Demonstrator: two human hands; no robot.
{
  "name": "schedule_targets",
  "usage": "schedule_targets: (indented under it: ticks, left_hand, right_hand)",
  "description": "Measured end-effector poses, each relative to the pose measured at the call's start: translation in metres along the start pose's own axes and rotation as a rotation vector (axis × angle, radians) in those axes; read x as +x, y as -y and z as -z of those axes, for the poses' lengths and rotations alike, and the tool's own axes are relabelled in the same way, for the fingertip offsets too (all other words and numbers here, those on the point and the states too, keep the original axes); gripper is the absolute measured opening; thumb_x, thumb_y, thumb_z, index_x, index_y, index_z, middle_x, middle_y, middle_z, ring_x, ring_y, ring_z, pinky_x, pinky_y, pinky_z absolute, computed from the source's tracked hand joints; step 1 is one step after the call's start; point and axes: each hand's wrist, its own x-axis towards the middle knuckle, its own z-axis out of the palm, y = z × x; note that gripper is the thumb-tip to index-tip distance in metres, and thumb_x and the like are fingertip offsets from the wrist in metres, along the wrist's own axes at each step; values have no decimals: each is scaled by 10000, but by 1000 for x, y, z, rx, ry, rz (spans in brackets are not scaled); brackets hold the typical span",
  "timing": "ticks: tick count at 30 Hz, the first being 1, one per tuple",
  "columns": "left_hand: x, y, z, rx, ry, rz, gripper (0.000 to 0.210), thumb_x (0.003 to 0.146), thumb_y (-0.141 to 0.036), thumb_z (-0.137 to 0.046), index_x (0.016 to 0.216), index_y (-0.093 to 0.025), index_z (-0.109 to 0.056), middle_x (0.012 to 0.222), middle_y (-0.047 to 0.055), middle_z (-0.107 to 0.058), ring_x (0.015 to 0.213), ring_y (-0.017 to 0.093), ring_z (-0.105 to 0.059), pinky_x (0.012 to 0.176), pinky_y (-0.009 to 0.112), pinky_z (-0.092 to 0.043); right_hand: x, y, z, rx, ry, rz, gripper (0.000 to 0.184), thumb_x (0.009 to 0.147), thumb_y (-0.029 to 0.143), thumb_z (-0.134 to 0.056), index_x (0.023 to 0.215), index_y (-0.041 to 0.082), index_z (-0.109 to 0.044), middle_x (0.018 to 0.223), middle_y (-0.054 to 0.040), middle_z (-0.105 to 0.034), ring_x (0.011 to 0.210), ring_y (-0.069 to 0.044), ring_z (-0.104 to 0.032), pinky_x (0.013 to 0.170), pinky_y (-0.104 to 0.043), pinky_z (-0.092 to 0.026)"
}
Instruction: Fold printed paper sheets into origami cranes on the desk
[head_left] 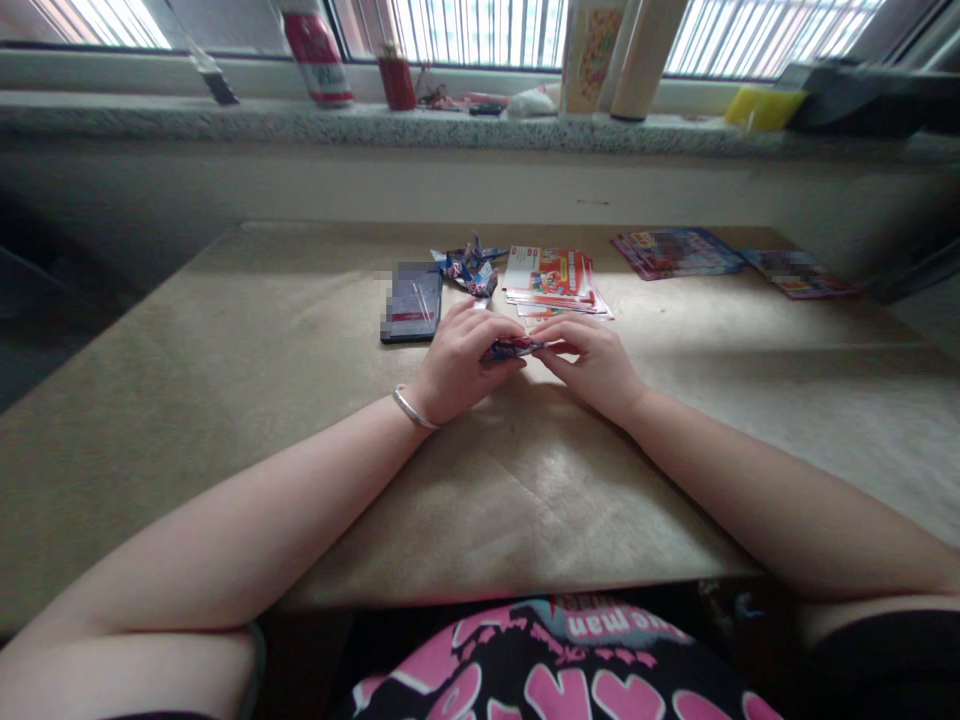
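Note:
Both hands meet over the middle of the table around a small piece of folded patterned paper (508, 349), blue with some red and white. My left hand (459, 362), with a silver bangle at its wrist, is closed on the paper's left part and hides some of it. At the right end, the thumb and fingertips of my right hand (589, 358) pinch the same paper. Just beyond my left hand lie pointed folded-paper figures (471, 268) in similar blue colours. A pile of red and white cards (562, 277) lies behind my fingers.
A dark phone (412, 303) lies left of the folded figures. Toward the back right are two groups of colourful cards, one nearer (675, 252) and one further right (799, 273). The stone windowsill (435, 128) holds a red-and-white bottle (319, 58), a red candle-like jar (396, 80) and tall containers.

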Motion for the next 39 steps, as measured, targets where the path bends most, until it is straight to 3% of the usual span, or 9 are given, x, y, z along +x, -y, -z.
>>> schedule_targets:
  ticks: [3,7,12,19,26,39]
  left_hand:
    - [0,0,-1,-15,-39,-17,266,849,-387,-714,1032,-223,-612,1017,12,-721,977,179,-655,1070,398,-377]
    - [1,-3,-2,-25,-106,-81,168,880,-380,-688,956,-237,-642,948,-5,-724,896,157,-648,985,366,-424]
    - [2,-9,-1,-58,-132,-72,134,890,-368,-680,876,-235,-674,880,1,-719,842,150,-628,835,319,-459]
    - [3,-9,-1,-195,-134,-84,86,889,-304,-685,888,-220,-667,906,15,-715,861,145,-645,838,315,-490]
    - [2,-6,0,-122,-141,-53,85,871,-270,-689,824,-212,-648,869,1,-717,870,154,-650,872,339,-480]
    - [1,-2,0,-84,-150,-65,89,883,-308,-688,848,-228,-677,874,0,-714,844,144,-647,852,327,-475]
  right_hand:
    - [1,1,-1,-71,-24,80,72,869,199,-646,892,236,-703,902,-34,-705,862,-159,-673,715,-303,-626]
    - [2,3,-1,-155,-31,160,111,870,152,-624,890,235,-695,893,-37,-711,861,-165,-675,747,-326,-607]
    - [2,3,0,-190,0,187,103,873,165,-619,905,239,-683,932,-44,-710,874,-171,-656,735,-333,-584]
    - [3,1,2,-188,-15,183,46,860,203,-653,881,241,-669,957,-46,-711,904,-184,-654,738,-341,-562]
    - [3,7,10,-278,-78,266,41,864,223,-667,871,261,-679,951,-26,-733,932,-195,-665,897,-408,-518]
    - [3,9,12,-280,-63,283,43,872,240,-672,884,275,-693,922,-12,-742,914,-186,-665,887,-402,-511]
